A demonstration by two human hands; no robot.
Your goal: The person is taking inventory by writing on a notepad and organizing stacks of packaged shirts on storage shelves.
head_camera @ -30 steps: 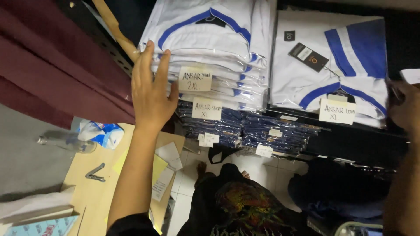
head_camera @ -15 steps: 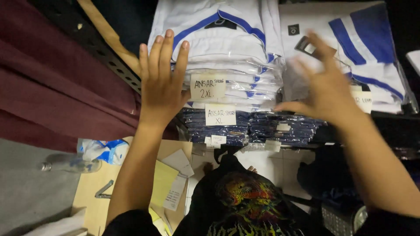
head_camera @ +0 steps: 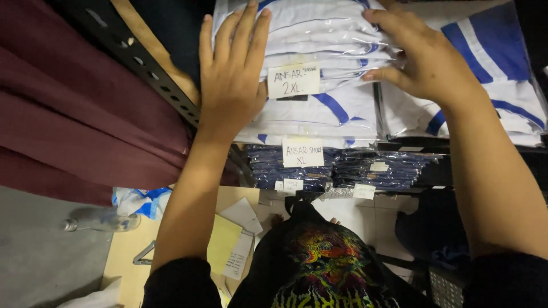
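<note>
**Both hands on the stack of bagged white shirts**

The left hand [head_camera: 231, 74] lies flat against the left side of a stack of white shirts [head_camera: 319, 68], fingers spread and straight, palm pressed to the plastic bags; its grip is open, closed on nothing. The right hand [head_camera: 422, 60] rests on the right side of the same stack, fingers curved over the top bags and their tips tucked among the folded edges. Whether it pinches one bag or only presses on them, I cannot tell.

The stack sits on a shelf at about chest height, each shirt white with blue stripes and sealed in clear plastic. A handwritten paper label [head_camera: 294, 81] is stuck on the front of the upper bundle, and a second label [head_camera: 303, 152] lower down. Beneath lies a row of dark blue packed garments [head_camera: 342, 168] with small tags. Just to the right is another pile of white and blue shirts [head_camera: 496, 85], touching the first pile.

Judging from how things lie, the stack is squared between both hands but not lifted: it rests fully on the shelf, and no bag stands clear of the pile.

Below, a low wooden table [head_camera: 131, 256] carries yellow and white papers [head_camera: 228, 245]; a plastic bottle [head_camera: 100, 219] lies by its edge. Dark red cloth [head_camera: 74, 114] hangs at left behind a perforated metal upright [head_camera: 142, 65].
</note>
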